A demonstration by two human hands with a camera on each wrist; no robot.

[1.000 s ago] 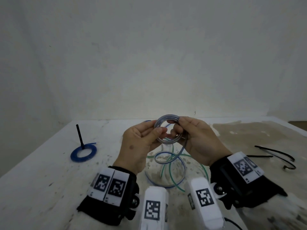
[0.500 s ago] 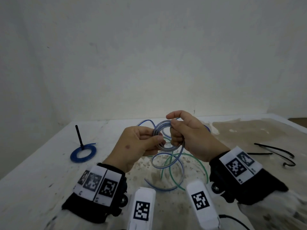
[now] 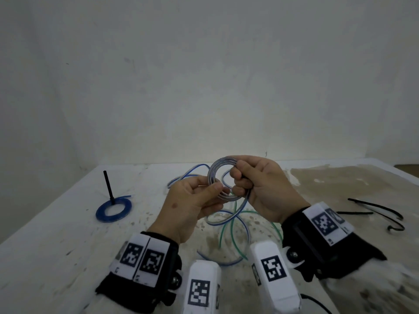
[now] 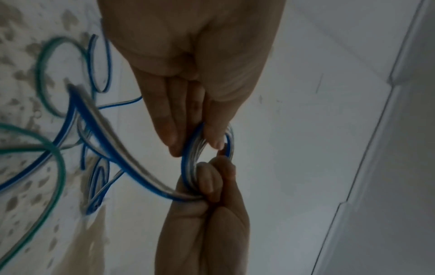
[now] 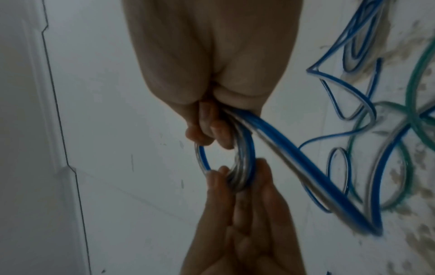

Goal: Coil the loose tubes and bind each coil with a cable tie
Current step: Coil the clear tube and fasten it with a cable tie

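Observation:
A small coil of clear blue-striped tube (image 3: pixel 214 172) is held upright above the table between both hands. My left hand (image 3: pixel 221 190) pinches its lower left side between thumb and fingers (image 4: pixel 169 137). My right hand (image 3: pixel 238 180) grips the right side with curled fingers (image 5: pixel 207 130). The tube's loose tail (image 3: pixel 227 219) runs from the right hand down to the table in wide loops. A green-striped tube (image 3: pixel 226 227) lies loose under the hands. Black cable ties (image 3: pixel 381 211) lie on the table at the right.
A bound blue coil (image 3: pixel 114 209) lies at the left, its black tie sticking straight up. The white table (image 3: pixel 56 245) is stained brown at the right. A plain wall stands close behind the table's far edge.
My right hand swept over the top of the coil and came back to its right side. The loose blue-striped loops shifted on the table. My left hand kept its pinch.

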